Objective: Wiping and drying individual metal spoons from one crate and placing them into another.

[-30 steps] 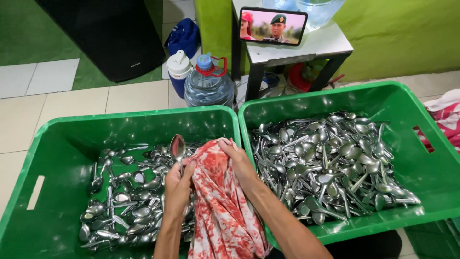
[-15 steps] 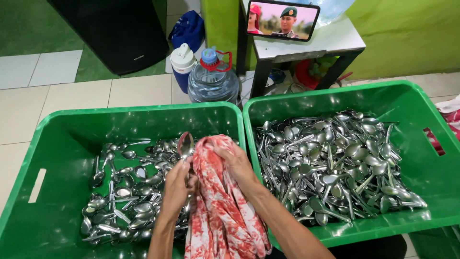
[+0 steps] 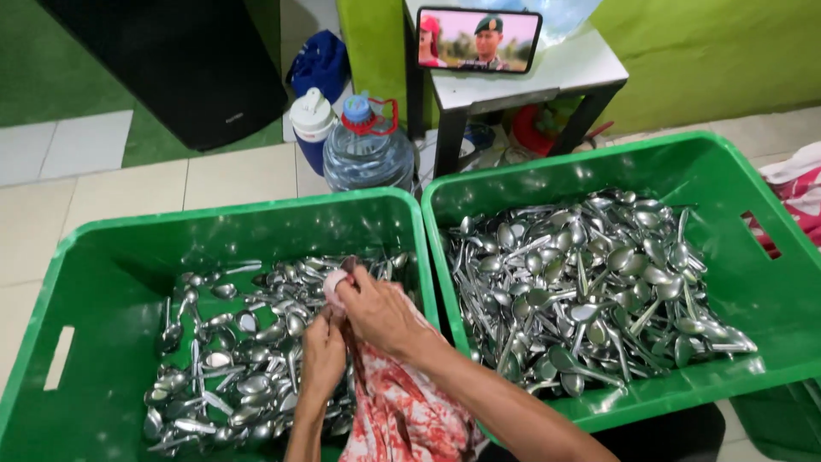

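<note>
Both my hands meet over the left green crate (image 3: pixel 111 248). My right hand (image 3: pixel 380 312) grips a bunched end of a red and white patterned cloth (image 3: pixel 406 415), wrapped around a metal spoon whose tip barely shows. My left hand (image 3: pixel 323 358) holds the cloth just below it, fingers closed on it. The cloth hangs down toward me over the crate's front. The left crate holds several loose metal spoons (image 3: pixel 231 359). The right green crate (image 3: pixel 727 171) is heaped with many more spoons (image 3: pixel 590 282).
Behind the crates stand a clear water jug with a blue cap (image 3: pixel 359 154), a white and blue jug (image 3: pixel 312 124) and a small white table (image 3: pixel 581 73) with a phone (image 3: pixel 479 38) playing video. Tiled floor lies to the left; red cloth at right edge (image 3: pixel 795 192).
My hands have moved down and left over the left crate, bunching the cloth tighter around the spoon. The camera has shifted a little, so both crates sit lower in view.
</note>
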